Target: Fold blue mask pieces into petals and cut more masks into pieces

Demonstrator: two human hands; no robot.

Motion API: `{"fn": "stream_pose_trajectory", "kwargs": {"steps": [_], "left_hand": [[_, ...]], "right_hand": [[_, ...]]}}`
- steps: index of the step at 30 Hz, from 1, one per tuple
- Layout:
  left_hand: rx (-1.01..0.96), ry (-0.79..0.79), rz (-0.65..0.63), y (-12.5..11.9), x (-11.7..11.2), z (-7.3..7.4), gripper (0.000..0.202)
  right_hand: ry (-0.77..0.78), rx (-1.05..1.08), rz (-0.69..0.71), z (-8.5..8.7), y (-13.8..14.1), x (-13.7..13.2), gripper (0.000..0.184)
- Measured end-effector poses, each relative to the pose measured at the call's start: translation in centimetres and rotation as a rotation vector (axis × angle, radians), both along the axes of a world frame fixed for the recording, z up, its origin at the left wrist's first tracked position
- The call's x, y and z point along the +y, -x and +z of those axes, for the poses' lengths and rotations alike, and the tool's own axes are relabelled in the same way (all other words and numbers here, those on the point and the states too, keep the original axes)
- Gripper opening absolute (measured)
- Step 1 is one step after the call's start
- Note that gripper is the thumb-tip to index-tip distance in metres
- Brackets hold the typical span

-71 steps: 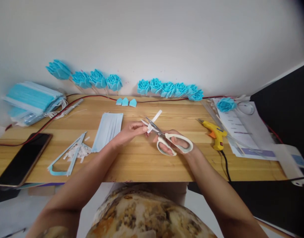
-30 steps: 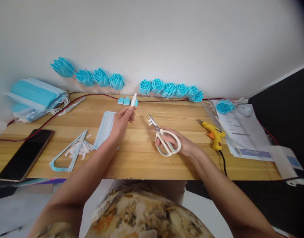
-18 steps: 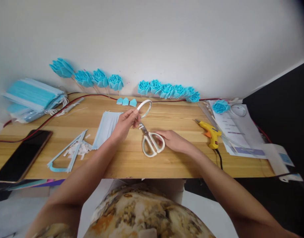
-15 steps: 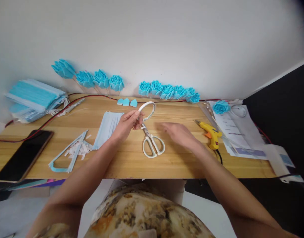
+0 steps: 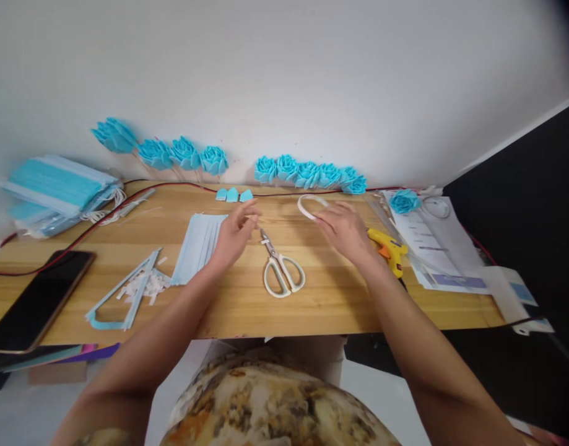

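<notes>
My right hand (image 5: 343, 230) grips a narrow white ring, like a roll of thin tape (image 5: 307, 207), by its near side, above the right half of the table. My left hand (image 5: 236, 235) is over the right edge of a flat light-blue face mask (image 5: 195, 248). Its thumb and fingers are drawn together, and something small and pale shows at the tips, too small to name. Between the hands lie scissors (image 5: 284, 272) with white handles, blades pointing away and a small white piece across them. Three blue petal-shaped pieces (image 5: 233, 195) lie beyond my left hand.
Blue flowers (image 5: 307, 174) line the wall. A yellow glue gun (image 5: 390, 248), papers (image 5: 433, 241) and another flower (image 5: 405, 201) lie right. On the left are stacked masks (image 5: 61, 186), a phone (image 5: 40, 300), cut strips (image 5: 139, 297) with white scraps (image 5: 149, 282), and a red-black cable (image 5: 86, 232).
The white ring has passed from my left hand to my right and moved rightward. My left hand has shifted slightly left. The view has tilted a little.
</notes>
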State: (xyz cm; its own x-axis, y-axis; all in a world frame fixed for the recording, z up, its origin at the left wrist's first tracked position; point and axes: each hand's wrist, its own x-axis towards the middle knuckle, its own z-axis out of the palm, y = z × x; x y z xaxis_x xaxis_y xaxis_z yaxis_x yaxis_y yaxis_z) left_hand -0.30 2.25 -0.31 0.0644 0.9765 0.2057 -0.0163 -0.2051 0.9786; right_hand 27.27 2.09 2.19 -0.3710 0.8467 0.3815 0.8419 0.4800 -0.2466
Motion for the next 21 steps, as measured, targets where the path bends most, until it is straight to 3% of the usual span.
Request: {"fn": "stream_pose_trajectory", "kwargs": {"steps": [3, 6, 8, 10, 12, 15, 17, 21], "left_hand": [[-0.075, -0.098, 0.154, 1.3, 0.3, 1.7, 0.04], [-0.092, -0.243, 0.232, 3.5, -0.9, 4.7, 0.032], [0.003, -0.331, 0.258, 5.2, -2.5, 6.4, 0.025], [0.143, -0.357, 0.268, 6.9, -4.1, 7.0, 0.023], [0.317, -0.303, 0.261, 8.4, -5.5, 6.3, 0.022], [0.589, -0.234, 0.227, 10.1, -6.9, 3.7, 0.021], [0.724, -0.226, 0.203, 10.8, -7.5, 1.9, 0.022], [0.898, -0.282, 0.101, 10.6, -8.6, -0.6, 0.024]], "right_hand": [[0.007, -0.227, -0.107, -1.5, -1.4, 1.4, 0.031], [0.001, -0.214, -0.122, -1.9, -0.8, 1.1, 0.031], [-0.007, -0.115, -0.056, -1.5, 0.9, -0.2, 0.032], [0.024, -0.043, 0.102, -1.0, 3.2, -1.9, 0.032], [0.056, -0.026, 0.292, -0.9, 5.5, -3.8, 0.03], [0.091, -0.033, 0.474, -1.2, 7.9, -6.0, 0.022], [0.114, -0.074, 0.486, -1.6, 8.4, -6.9, 0.017], [0.124, -0.161, 0.366, -1.9, 7.5, -7.5, 0.013]]}}
